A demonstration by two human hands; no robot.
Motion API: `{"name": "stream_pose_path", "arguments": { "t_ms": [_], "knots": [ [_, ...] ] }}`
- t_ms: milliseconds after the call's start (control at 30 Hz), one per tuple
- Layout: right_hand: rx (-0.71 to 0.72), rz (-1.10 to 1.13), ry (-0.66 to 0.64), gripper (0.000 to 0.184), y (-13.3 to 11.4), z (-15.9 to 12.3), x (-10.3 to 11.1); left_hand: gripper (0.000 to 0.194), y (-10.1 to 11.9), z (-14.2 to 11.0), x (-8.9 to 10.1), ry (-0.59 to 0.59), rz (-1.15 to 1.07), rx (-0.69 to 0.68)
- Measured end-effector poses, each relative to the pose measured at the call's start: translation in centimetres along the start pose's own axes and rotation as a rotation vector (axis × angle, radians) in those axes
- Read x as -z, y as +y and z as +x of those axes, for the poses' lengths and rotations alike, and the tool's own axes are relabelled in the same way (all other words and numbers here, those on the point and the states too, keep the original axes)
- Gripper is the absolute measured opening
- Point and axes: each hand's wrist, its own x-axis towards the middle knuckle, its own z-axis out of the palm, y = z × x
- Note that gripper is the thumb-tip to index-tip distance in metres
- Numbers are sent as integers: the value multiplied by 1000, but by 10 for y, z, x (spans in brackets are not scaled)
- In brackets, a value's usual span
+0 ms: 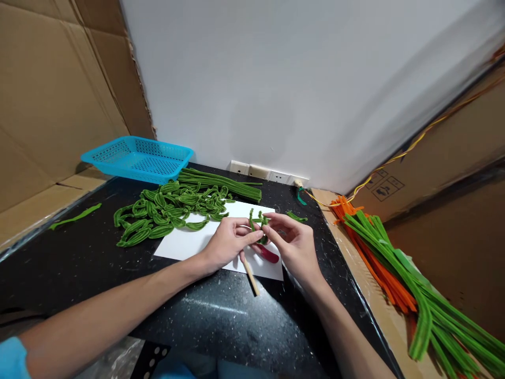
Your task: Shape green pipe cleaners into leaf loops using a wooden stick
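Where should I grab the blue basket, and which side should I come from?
Probably by the long near rim of the blue basket, left of its middle, coming from the front. It sits open side up, and its sides slope outward, so fingers could hook the edge. The white wall is behind it, and green loops crowd its near right corner.

Wall sockets [279,177] and a yellow cable [401,155] between brown cardboard panels [55,79].
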Motion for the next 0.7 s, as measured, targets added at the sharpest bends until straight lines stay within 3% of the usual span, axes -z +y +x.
{"name": "stream_pose_path", "arguments": {
  "t_ms": [300, 500, 700],
  "knots": [
    [-89, 170, -107, 32, 0, 3, 1, 28, 2, 5, 4, 20, 14, -44],
    [-135, 229, -109, 41, -4, 1, 1, 38, 0, 7, 9, -27, 9, -71],
    [-122, 136, -52, 33, -5, 1, 2, 20, 1, 6, 8, 11, 142, -182]
  ]
}}
